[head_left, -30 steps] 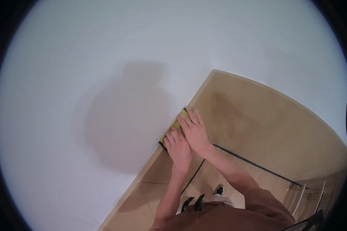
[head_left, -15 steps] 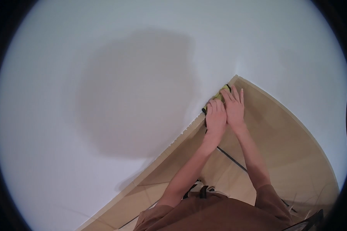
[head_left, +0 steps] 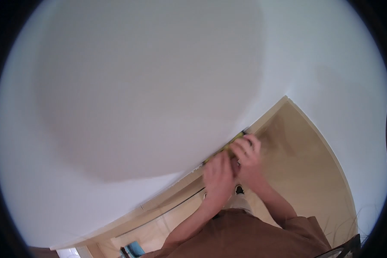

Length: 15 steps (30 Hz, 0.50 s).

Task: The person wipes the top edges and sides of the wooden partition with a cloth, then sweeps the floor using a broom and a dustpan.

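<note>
- Since the last frame, my hands and the narrow yellow-green cloth with dark ends (head_left: 226, 147) have moved away from the corner where the tan wood-look ledge (head_left: 268, 117) turns.
- The cloth lies lengthwise along that ledge, against the smooth white wall (head_left: 129, 200); its slim, long shape seems to suit so thin a strip.
- My left grip (head_left: 218, 175) is on its near end, blurred, fingers close together; I can't tell whether they clamp the cloth or only press.
- My right grip (head_left: 247, 155) is just beside it toward the corner, fingers bent over the cloth; whether they pinch it, I can't tell either.
- Side by side like this, my hands probably spread the pressure and keep both ends from lifting.
- A ragged white line (head_left: 194, 172) marks the ledge just left of the cloth.
- Well apart, at lower left, sits a blue boxy object (head_left: 135, 248), too small to identify.
</note>
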### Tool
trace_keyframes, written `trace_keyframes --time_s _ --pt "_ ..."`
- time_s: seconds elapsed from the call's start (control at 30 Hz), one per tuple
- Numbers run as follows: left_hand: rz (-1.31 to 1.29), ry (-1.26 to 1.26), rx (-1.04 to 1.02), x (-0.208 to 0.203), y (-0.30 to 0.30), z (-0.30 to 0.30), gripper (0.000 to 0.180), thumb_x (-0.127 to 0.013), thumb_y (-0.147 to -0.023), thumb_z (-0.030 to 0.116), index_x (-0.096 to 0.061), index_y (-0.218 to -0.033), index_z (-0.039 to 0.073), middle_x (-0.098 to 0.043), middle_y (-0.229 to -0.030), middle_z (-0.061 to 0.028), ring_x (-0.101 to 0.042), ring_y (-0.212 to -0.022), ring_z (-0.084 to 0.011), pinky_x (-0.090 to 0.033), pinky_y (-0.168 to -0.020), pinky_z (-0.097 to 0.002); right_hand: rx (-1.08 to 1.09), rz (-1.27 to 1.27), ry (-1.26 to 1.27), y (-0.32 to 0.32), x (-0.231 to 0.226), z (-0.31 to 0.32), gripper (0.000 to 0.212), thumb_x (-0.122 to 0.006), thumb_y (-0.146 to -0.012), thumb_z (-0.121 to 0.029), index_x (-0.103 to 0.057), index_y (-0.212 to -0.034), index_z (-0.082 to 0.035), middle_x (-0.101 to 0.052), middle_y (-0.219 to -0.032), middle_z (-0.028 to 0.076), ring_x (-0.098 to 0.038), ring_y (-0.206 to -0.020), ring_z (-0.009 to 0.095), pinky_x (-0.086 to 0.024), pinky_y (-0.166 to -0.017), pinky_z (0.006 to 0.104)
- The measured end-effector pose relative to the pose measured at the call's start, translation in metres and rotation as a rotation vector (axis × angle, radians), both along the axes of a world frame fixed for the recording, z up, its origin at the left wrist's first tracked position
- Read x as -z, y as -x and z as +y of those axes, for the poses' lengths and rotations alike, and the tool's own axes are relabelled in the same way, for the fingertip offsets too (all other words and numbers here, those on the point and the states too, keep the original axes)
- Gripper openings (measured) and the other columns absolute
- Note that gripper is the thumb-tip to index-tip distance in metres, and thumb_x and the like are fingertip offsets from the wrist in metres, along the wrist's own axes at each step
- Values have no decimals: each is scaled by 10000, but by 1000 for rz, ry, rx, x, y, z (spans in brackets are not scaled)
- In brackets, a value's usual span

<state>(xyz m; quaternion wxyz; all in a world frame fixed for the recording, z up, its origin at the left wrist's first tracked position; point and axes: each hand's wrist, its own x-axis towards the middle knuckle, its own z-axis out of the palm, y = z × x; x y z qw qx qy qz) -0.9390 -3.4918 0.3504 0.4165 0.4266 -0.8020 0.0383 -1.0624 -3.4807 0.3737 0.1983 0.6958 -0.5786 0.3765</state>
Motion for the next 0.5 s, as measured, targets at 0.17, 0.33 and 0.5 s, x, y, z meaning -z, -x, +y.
trace_keyframes --time_s 0.17,0.33,0.5 --pt "203 -175 -260 -15 -80 63 358 -673 -707 18 -617 -1061 15 -553 -1074 -129 -530 -993 -328 -421 -858 -436 -281 -54 -104 -80 -13 33 351 -680 -657 -140 -634 -996 -62 -560 -1077 78 -459 -1051 316 -391 -919 451" --pt "252 -235 -351 -40 -125 90 317 -645 -737 -34 -610 -1052 -12 -557 -1070 -145 -524 -1003 -348 -416 -871 -438 -347 32 -116 -130 -36 52 258 -670 -726 -185 -638 -956 -71 -575 -1040 42 -469 -1028 266 -376 -874 405" --pt "215 -164 -269 -85 -135 82 287 -615 -780 -40 -606 -1067 -32 -564 -1081 -155 -533 -1024 -344 -425 -869 -433 -368 -13 -44 -133 -81 40 135 -654 -797 -163 -656 -906 -83 -621 -972 21 -518 -954 222 -359 -867 398"
